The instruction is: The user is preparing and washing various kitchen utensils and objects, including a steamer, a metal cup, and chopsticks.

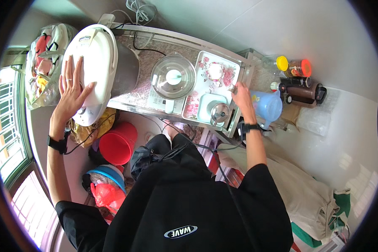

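My left hand [71, 83] lies flat with fingers spread on the white lid [96, 74] of a grey-bodied electric cooker or hot-water pot [126, 69]. At the right rim of a rose-printed white tray [204, 85] is my right hand [242, 96], fingers curled together; whether they pinch something cannot be told. On the tray stand a floral cup [214, 71] and a pale teal square dish [203, 110]. A small glass pot with a metal lid [220, 112] overlaps the dish. Between the appliance and tray, a clear glass kettle [173, 77] sits by a white control panel [156, 104].
A blue plastic jug [267, 105] and several lidded jars [299, 67] stand right of the tray. A red bucket [118, 143] is below the counter at left. Black cables [204, 146] hang before my body. A stuffed plastic bag [45, 69] sits by the window.
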A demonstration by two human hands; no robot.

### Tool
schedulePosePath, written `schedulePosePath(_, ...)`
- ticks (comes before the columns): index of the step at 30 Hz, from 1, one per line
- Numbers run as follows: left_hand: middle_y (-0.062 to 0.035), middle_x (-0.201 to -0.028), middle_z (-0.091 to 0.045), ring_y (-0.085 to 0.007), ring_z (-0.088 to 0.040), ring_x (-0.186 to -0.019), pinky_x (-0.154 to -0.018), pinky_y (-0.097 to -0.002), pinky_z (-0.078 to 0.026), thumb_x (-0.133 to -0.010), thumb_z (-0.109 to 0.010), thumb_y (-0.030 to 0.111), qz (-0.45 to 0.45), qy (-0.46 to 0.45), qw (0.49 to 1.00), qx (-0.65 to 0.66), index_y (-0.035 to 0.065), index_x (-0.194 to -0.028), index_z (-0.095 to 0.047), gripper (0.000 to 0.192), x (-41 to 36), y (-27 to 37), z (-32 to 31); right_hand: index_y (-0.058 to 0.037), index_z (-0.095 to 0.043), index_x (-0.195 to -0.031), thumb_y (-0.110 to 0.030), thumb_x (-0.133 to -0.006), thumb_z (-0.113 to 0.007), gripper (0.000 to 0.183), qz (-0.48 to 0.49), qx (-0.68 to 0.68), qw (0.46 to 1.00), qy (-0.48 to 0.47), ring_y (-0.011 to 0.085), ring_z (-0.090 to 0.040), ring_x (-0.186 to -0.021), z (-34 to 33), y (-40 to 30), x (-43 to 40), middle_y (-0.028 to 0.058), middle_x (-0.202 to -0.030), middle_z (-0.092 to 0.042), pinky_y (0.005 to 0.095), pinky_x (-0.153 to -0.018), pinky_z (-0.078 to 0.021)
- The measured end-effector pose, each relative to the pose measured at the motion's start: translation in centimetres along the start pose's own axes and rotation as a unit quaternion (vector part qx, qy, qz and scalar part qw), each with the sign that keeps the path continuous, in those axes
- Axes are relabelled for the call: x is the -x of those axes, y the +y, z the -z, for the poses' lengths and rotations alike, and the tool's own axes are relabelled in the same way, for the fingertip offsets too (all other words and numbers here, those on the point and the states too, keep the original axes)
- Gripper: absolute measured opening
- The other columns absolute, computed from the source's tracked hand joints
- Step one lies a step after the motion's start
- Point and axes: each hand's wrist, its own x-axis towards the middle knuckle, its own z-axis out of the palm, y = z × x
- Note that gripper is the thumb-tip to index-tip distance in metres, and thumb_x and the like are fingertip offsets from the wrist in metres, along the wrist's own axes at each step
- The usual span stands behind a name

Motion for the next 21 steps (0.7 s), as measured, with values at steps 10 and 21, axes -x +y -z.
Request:
schedulePosePath(10,-0.0157,-0.143,-0.036,-0.0337,-0.028,-0.134,-0.106,-0.0518,-0.027,-0.083,-0.068,0.03,-0.003,0.275,0.961,0.008,0.0119,-0.13,-0.052,0.053,11.2,6.2,1.7,-0.001,-0.055,-0.1,-0.007,-0.073,-0.073,0.033,0.154,-0.127,0.98,0.018,0.0286,-0.061,-0.073,9.8,-23.7,17.0,0.0145,-0.091,-0.059,0.0386,-0.066,-0.0499)
schedulePosePath(21,-0.0092,-0.09,-0.068,-0.0175,-0.062,-0.075,-0.061,-0.0278,-0.046,-0.087,-0.065,0.011,0.287,0.219,0.768,0.529,0.0026,-0.102,-0.068,0.017,50.7,16.4,1.7,-0.0004,-0.057,-0.101,-0.006,-0.071,-0.076,0.035,0.484,-0.232,0.805,-0.251,0.0208,-0.064,-0.072,4.5,-40.9,38.4,0.0112,-0.088,-0.06,0.0317,-0.065,-0.052)
